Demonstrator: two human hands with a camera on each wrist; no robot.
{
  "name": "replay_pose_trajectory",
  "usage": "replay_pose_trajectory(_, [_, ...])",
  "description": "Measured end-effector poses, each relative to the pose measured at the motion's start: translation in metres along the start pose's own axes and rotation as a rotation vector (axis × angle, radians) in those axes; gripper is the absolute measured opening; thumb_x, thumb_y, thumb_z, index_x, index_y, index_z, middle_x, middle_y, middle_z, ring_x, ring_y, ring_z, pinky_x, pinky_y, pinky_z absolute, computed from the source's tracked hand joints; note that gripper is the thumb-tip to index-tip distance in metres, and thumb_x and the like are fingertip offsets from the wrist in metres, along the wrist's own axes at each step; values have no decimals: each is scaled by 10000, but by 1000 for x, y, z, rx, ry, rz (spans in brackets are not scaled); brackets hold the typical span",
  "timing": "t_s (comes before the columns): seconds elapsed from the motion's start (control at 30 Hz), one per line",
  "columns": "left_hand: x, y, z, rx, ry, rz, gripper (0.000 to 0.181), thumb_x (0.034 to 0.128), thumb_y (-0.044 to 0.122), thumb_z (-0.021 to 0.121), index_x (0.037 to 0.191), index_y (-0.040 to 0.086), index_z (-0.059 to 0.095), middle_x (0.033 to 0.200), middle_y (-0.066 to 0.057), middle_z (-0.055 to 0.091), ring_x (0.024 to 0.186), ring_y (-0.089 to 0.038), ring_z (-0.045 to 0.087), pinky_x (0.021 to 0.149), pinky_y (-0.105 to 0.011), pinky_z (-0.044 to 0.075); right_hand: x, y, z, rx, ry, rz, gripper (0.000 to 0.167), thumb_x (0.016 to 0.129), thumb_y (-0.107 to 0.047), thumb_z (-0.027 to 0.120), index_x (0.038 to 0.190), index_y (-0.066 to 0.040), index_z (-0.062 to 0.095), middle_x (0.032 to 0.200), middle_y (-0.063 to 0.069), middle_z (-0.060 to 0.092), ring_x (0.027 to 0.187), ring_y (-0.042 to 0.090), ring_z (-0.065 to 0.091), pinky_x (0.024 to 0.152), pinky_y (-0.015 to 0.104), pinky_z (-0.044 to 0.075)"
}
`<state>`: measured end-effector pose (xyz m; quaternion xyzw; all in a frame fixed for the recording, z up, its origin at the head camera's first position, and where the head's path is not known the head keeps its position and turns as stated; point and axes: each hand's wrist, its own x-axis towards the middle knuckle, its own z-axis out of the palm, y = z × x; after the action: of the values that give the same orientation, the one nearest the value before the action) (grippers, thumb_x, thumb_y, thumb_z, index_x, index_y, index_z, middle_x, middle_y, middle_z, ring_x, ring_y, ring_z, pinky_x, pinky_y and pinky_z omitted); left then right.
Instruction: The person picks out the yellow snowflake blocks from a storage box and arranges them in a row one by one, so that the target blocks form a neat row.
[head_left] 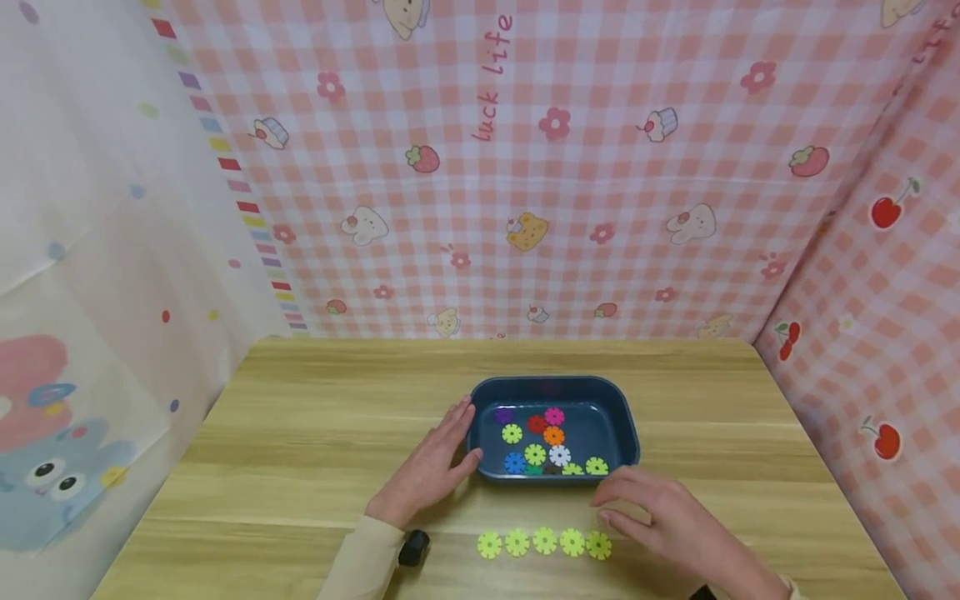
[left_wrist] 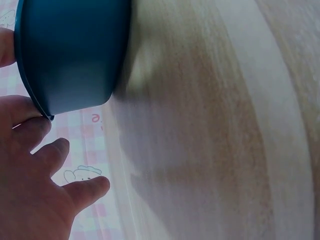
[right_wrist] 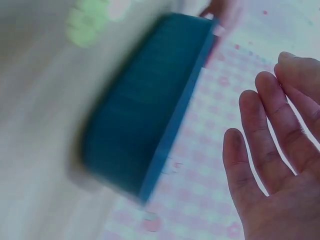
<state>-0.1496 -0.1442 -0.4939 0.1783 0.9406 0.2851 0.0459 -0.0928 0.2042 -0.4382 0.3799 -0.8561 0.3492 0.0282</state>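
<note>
Closest to the head camera, a beige sleeve point(head_left: 362, 562) covers the left forearm at the bottom edge. Behind everything hangs a pink and white checked cloth point(head_left: 480, 192) printed with strawberries, flowers, cupcakes and small animals; a pale dotted cloth point(head_left: 112, 275) hangs on the left and a cherry-print cloth point(head_left: 840, 308) on the right. Below them spreads a wood-grain table point(head_left: 300, 433). On it stands a dark blue tray point(head_left: 551, 390), rectangular with rounded corners, a little right of the middle in the head view. The left hand point(head_left: 431, 468) touches the tray's left side and near left corner, fingers extended and, as the left wrist view shows, spread apart. The right hand point(head_left: 660, 510) hovers near the tray's near right corner, thumb and forefinger apart in the head view, the other fingers relaxed. At the left wrist sits a small black device point(head_left: 414, 547). In front of the tray, five yellow-green discs point(head_left: 544, 541) with notched edges lie flat in a row, close side by side. More notched discs point(head_left: 553, 436) lie inside the tray: four yellow-green, and single ones in purple, magenta, red, orange, white, blue, green and dark brown
</note>
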Motion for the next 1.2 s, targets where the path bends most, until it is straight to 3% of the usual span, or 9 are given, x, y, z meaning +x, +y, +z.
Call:
replay_pose_trajectory(0.1, [0,0,0,-9,-4,-3,724,1072,405,534,1655,97,233,1735,-18,126,1586,-281,150,1241,-573,229,14,-3,-9,-45,77,-116,292,882,-43,808,1054,-271,748,1045,-147,684,913,46,651,752,234,594])
replay_pose_trajectory(0.37, [1,0,0,4,4,3,721,1073,410,527,1650,84,242,1735,-20,118,1585,-277,149,1237,-575,236,57,-1,-28,-119,83,-198,254,884,-54,806,1056,-234,753,1066,-135,685,955,72,668,761,256,585])
replay_pose_trajectory(0.67, [0,-1,1,0,5,11,717,1071,405,533,1647,82,253,1734,-26,131,1582,-282,161,1232,-577,248,97,6,-34,-171,-58,-149,153,957,-146,760,1097,-208,760,1103,-96,694,1018,118,676,843,356,603])
replay_pose_trajectory(0.87, [0,-2,1,-3,4,6,713,1073,406,530,1650,95,248,1733,-19,132,1582,-282,163,1233,-571,248,117,12,-31,-162,-157,-123,172,973,-145,740,1137,-196,752,1135,-73,706,1059,147,679,901,409,596])
replay_pose_trajectory(1.2, [0,0,0,-5,8,7,710,1074,414,524,1649,93,258,1732,-19,145,1582,-281,167,1232,-575,254,148,29,-19,-106,-300,-54,186,991,-200,724,1174,-200,754,1174,-39,719,1061,152,677,944,388,584])
